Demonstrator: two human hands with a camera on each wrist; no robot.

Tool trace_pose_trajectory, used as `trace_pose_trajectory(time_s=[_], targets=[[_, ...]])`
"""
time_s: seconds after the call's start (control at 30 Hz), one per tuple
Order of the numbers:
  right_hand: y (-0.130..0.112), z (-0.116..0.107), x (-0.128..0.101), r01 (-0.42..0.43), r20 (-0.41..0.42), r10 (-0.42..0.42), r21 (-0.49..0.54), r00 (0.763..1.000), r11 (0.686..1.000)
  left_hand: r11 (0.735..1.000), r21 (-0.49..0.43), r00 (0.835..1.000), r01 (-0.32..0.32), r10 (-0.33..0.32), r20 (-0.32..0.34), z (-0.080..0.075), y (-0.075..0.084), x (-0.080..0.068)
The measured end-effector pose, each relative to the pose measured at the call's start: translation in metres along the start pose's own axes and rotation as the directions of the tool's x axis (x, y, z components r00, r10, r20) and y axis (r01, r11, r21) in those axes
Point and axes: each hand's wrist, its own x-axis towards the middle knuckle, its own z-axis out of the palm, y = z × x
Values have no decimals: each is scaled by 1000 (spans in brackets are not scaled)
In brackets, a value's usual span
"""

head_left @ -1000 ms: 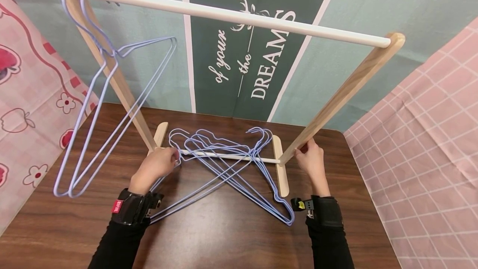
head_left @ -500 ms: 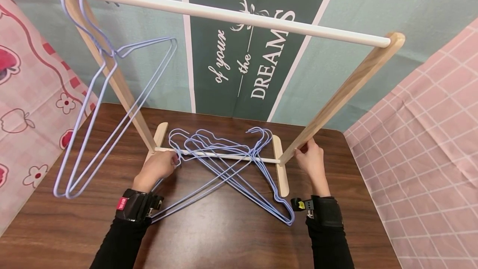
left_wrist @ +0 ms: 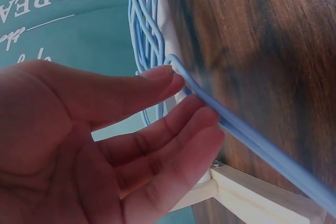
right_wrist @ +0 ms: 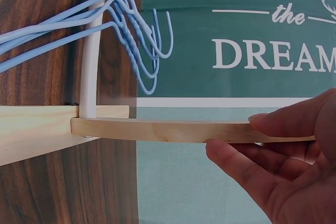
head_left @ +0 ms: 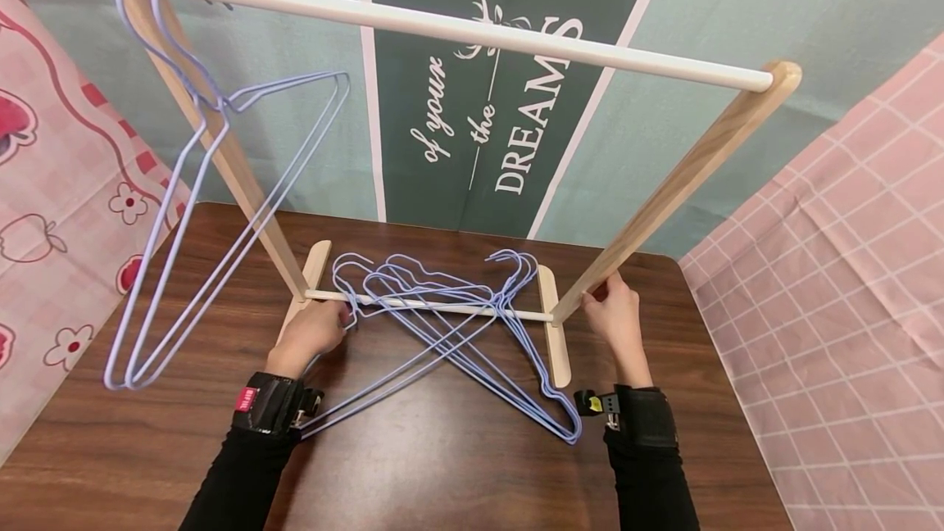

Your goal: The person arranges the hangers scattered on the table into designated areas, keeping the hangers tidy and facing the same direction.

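Note:
My left hand (head_left: 315, 333) is at the left end of a pile of blue wire hangers (head_left: 504, 299) on the table. In the left wrist view its thumb and index finger pinch a blue hanger (left_wrist: 262, 143) near the bend of its shoulder, the other fingers curled below. My right hand (head_left: 615, 318) holds the right upright (head_left: 678, 187) of a wooden clothes rack low down, thumb on one side and fingers on the other, as the right wrist view shows. Two more blue hangers (head_left: 184, 232) hang at the left end of the rack's white top rail (head_left: 457, 29).
The rack's white lower rail (head_left: 534, 315) runs under the piled hangers between two wooden feet (head_left: 558, 355). Behind stands a green curtain (head_left: 442, 203) with lettering. Pink cloths hang at both sides of the brown wooden table (head_left: 442, 482).
My left hand has shifted slightly right and toward me, its wrist turning a little, still at the left hangers. The right hand stays on the upright.

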Motion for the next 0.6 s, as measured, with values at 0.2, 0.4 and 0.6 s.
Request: trace_pose_trajectory(time_s=[0.2,0.4,0.6], targets=[[0,0,0,9,-6,-9,-4,1000,1000,1000,-2,1000,21,-21,14,1,0,2],[-1,0,0,8,-12,-8,-10,1000,1000,999,0,999,42,-42,21,0,2,1],[0,0,0,1,-10,-1,-9,1000,1000,997,-1,997,76,-76,34,0,4,1]])
